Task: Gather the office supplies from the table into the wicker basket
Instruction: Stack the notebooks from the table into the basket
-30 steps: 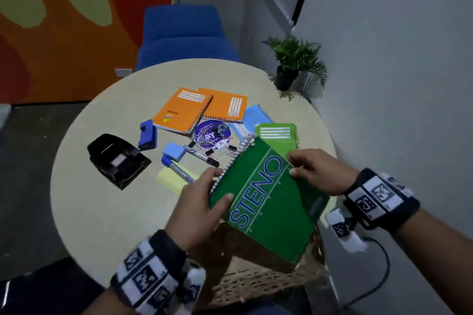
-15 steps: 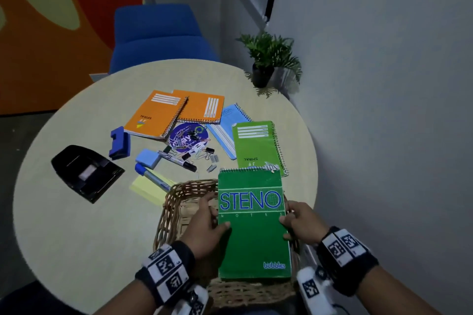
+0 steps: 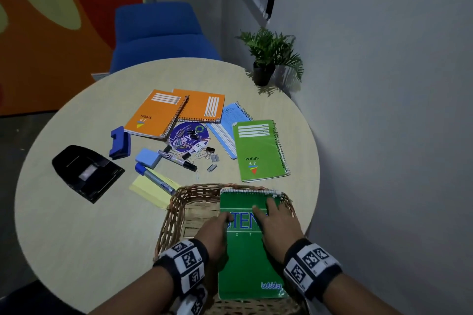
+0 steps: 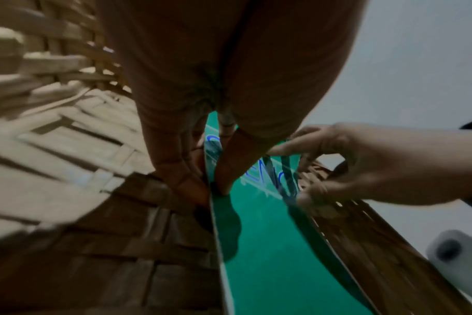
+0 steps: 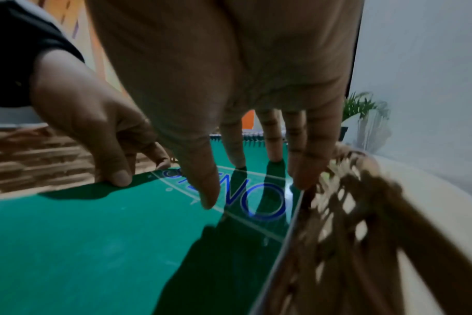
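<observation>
Round table [image 3: 64,225], pale smooth wood-look top, w/ a blue padded chair [image 3: 158,33] behind it and a small potted plant [image 3: 268,59] at the far right edge. Wicker basket [image 3: 176,210] sits at the near edge: rectangular, woven brown strips, flat pale slats on its floor. Green steno pad [image 3: 245,258], glossy card cover, wire spiral along its far end, lies inside the basket on the right side, far end up near the rim.

Left hand [image 3: 213,235] pinches the pad's left edge, thumb on top, fingers under. Right hand [image 3: 277,222] lies flat on the cover, fingers straight and spread, tips pressing down next to the basket's right wall.

Still on the table beyond the basket: two orange spiral notebooks [image 3: 158,115] overlapping, a green spiral notebook [image 3: 261,151] over a light blue one [image 3: 230,120], a black hole punch [image 3: 87,174], yellow sticky pad [image 3: 151,186] w/ a blue-capped marker [image 3: 153,178] across it, blue stapler [image 3: 120,142], pale blue eraser block [image 3: 148,157], a purple disc [image 3: 188,135] strewn w/ paper clips and binder clips.
</observation>
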Motion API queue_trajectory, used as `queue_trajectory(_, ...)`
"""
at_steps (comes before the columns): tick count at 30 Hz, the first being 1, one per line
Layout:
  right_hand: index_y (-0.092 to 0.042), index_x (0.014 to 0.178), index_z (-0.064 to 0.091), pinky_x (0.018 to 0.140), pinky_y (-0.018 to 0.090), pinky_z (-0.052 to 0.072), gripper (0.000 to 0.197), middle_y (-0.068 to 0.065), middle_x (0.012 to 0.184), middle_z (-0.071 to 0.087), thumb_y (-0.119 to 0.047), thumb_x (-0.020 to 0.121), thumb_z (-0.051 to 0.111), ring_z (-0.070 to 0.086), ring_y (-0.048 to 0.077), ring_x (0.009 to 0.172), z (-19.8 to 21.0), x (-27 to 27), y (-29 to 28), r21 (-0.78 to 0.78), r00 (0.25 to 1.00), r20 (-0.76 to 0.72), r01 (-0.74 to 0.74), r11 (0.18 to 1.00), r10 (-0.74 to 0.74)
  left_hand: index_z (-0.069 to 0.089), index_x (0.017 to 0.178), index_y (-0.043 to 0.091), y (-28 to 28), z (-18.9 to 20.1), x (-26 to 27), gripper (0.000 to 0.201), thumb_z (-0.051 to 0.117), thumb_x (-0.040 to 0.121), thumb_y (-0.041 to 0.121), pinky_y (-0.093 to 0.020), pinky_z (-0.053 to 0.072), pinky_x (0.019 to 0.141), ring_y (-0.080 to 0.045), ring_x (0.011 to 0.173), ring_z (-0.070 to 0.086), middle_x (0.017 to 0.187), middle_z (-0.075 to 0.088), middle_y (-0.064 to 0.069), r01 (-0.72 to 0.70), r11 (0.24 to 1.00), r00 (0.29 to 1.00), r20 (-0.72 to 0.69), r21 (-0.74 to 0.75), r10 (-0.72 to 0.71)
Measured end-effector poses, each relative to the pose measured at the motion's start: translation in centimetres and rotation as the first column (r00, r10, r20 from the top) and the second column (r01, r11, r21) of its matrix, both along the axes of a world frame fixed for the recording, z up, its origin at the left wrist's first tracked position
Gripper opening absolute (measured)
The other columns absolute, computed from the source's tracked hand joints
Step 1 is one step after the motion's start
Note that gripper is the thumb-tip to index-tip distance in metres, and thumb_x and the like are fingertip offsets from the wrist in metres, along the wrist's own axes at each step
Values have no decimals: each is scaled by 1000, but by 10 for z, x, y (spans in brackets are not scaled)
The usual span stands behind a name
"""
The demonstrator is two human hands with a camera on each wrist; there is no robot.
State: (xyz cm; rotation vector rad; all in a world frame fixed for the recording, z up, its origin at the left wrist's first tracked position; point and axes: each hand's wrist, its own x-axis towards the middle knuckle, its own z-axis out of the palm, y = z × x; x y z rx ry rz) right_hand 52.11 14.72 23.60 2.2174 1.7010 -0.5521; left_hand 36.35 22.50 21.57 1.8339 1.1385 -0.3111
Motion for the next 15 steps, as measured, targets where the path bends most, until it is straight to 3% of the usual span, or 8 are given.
queue_trajectory(2, -27, 147, 18, 102, 50, 42, 81, 14, 150, 20, -3, 82, 60, 28, 41, 135, -4, 0, 2, -141, 1000, -23, -20, 990, 17, 42, 132, 21, 2, -3, 1, 61, 57, 80, -9, -28, 47, 92, -23, 113, 55, 127, 54, -8, -6, 999, 998, -59, -36, 4)
queue_trajectory(6, -25, 148, 18, 101, 53, 45, 81, 13, 151, 17, -9, 83, 64, 24, 44, 138, -5, 3, 11, -280, 997, -68, -51, 959, 33, 42, 133, 26, 1, -6, 4, 57, 55, 84, 0, -33, 48, 96, -28, 113, 54, 127, 51, -11, 29, 1000, 991, -133, 4, -28)
queue_trajectory(10, -27, 146, 21, 100, 53, 46, 79, 14, 149, 20, -13, 83, 67, 29, 42, 136, -10, 7, 28, -261, 994, -80, -90, 961, 71, 35, 138, 36, -1, -2, -3, 61, 60, 87, 14, -32, 48, 98, -34, 117, 52, 134, 35, -13, 34, 999, 982, -184, 10, -32)
queue_trajectory(15, -30, 142, 27, 96, 52, 48, 74, 12, 144, 27, -25, 81, 69, 39, 38, 129, -1, 3, 44, -238, 988, -108, -136, 962, 113, 32, 140, 39, 3, 11, -16, 60, 59, 88, 26, -34, 42, 104, -30, 120, 47, 132, 36, -11, 18, 1000, 990, -139, -12, -20)
